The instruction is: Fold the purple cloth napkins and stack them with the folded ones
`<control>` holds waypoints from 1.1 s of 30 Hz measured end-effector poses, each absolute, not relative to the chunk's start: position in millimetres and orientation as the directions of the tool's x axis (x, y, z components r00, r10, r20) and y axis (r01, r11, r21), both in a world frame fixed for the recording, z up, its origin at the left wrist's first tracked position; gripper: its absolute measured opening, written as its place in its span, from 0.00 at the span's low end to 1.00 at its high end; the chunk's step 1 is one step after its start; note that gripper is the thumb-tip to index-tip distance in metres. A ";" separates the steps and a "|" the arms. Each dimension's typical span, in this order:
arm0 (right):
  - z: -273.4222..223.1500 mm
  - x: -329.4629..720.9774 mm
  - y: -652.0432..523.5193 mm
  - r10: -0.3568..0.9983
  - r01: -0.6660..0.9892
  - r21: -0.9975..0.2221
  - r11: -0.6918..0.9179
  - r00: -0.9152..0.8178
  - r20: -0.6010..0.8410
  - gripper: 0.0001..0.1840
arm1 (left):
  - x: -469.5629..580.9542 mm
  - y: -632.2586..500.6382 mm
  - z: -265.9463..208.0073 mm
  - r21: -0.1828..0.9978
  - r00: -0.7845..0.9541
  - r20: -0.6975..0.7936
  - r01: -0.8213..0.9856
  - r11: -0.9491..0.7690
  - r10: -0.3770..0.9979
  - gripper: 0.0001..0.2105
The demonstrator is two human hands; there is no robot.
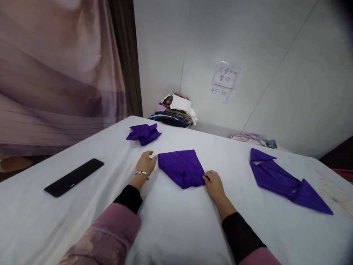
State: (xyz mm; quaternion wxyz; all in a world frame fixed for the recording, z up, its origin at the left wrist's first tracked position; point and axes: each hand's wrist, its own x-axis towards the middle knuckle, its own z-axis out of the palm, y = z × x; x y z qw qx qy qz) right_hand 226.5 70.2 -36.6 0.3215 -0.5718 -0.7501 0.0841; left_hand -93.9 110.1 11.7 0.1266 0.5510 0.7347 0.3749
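A purple napkin, partly folded, lies on the white-covered table between my hands. A small fold or gap shows near its lower middle. My right hand pinches its right corner between thumb and fingers. At the left corner is my left hand, with a bracelet on the wrist; its fingers are apart, and a fingertip is at or just beside the cloth edge. Beyond my left hand sits a crumpled, folded purple napkin. To the right lie folded purple cloth pieces with pointed ends.
A flat black slab-like object lies on the left of the table. Behind the far edge are a stack of folded clothes and more cloth. Handwritten paper signs hang on the wall. A pinkish curtain hangs at left.
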 end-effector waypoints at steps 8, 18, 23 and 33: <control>-19.9 223.9 59.1 0.855 0.707 -0.572 0.415 -0.088 0.511 0.14 | 4.1 53.5 10.8 0.434 0.484 0.385 0.657 -0.616 0.786 0.22; 2.3 216.4 47.0 0.879 0.499 -0.764 0.410 0.008 0.477 0.16 | -4.1 60.0 -5.9 0.372 0.424 0.347 0.757 -0.537 0.837 0.14; 1.1 213.7 49.5 0.959 0.246 -0.942 0.229 0.108 0.261 0.16 | -11.5 65.3 -9.1 0.409 0.272 0.293 0.831 -0.377 0.917 0.27; -4.7 211.7 50.4 0.989 -0.315 -0.939 0.139 0.088 0.117 0.28 | -19.5 62.2 53.6 0.863 -0.143 0.448 0.326 -0.385 0.882 0.06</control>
